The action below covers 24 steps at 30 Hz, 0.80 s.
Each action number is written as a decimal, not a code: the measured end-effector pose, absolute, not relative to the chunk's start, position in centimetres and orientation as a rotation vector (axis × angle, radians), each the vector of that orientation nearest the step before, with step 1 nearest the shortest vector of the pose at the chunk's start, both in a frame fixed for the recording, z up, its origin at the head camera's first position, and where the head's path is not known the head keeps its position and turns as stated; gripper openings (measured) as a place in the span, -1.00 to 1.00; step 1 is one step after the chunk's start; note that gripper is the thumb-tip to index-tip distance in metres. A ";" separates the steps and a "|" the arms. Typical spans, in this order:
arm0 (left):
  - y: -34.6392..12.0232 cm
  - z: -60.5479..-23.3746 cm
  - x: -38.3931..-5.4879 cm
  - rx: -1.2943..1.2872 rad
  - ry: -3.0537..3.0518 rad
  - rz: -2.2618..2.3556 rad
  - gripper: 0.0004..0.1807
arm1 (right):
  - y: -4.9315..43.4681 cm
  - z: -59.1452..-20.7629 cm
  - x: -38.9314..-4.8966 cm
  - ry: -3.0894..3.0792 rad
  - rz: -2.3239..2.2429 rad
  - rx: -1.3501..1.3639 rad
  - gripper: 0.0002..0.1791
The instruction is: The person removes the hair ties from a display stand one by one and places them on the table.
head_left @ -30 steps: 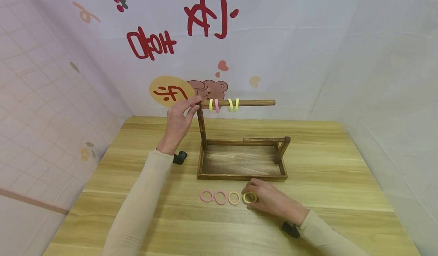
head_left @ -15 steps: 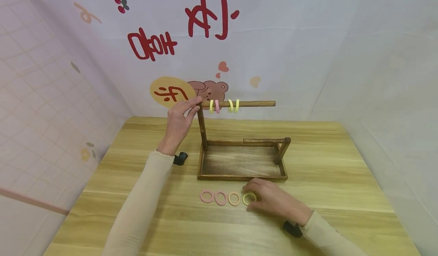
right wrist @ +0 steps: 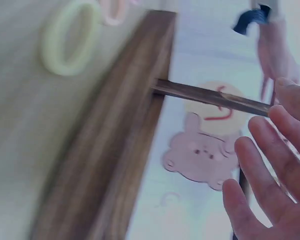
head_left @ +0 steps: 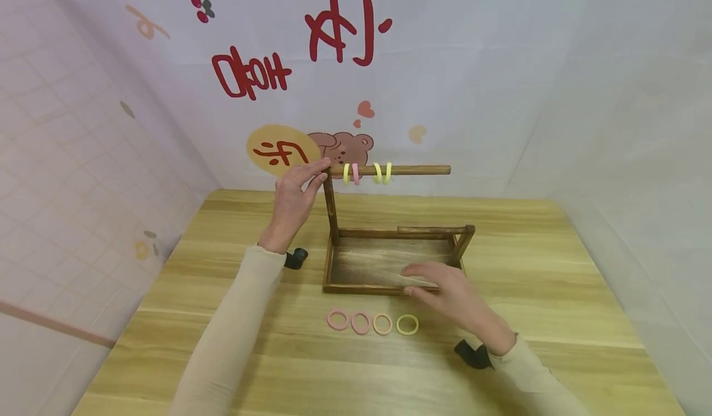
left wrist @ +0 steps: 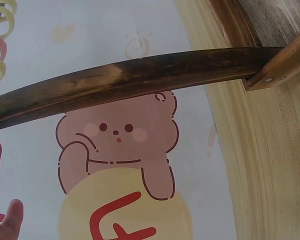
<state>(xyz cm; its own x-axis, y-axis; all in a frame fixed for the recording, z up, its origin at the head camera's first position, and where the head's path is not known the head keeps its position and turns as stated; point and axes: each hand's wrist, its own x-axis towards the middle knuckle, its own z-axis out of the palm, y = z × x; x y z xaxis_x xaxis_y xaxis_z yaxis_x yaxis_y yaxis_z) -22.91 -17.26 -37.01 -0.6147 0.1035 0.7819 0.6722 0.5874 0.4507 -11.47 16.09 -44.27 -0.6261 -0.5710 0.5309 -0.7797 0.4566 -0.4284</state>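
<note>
My left hand [head_left: 292,203] is at the top of the rack's tall post [head_left: 330,212], its fingertips touching the corner where the upper rod [head_left: 423,170] begins. Yellow rings [head_left: 388,174] and one pink ring [head_left: 356,175] hang on that rod. Above the front edge of the wooden tray [head_left: 361,289], my right hand [head_left: 456,292] holds nothing; its fingers look extended in the right wrist view. Below it on the table lie a yellow ring [head_left: 397,324], a peach ring [head_left: 374,324] and two pink rings [head_left: 352,322] in a row.
A shorter post carries a lower rod [head_left: 428,230] on the tray's right side, just behind my right hand. The wood-grain table [head_left: 534,292] runs back to a printed white backdrop [head_left: 473,94]. Black wrist mounts [head_left: 473,354] sit on both arms.
My right hand has left the yellow ring and moved up and away over the tray's front edge; the ring stays on the table. My left hand keeps its place at the post.
</note>
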 end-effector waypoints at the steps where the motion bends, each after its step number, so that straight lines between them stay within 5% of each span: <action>1: -17.2 -37.1 -22.9 -0.612 -2.082 -0.993 -0.68 | 16.1 -43.9 -11.6 -2.384 0.960 1.136 -0.59; 24: -17.2 -37.3 -23.0 -0.620 -2.072 -0.998 -0.69 | 14.0 -35.4 -17.4 -2.043 1.108 1.014 -0.54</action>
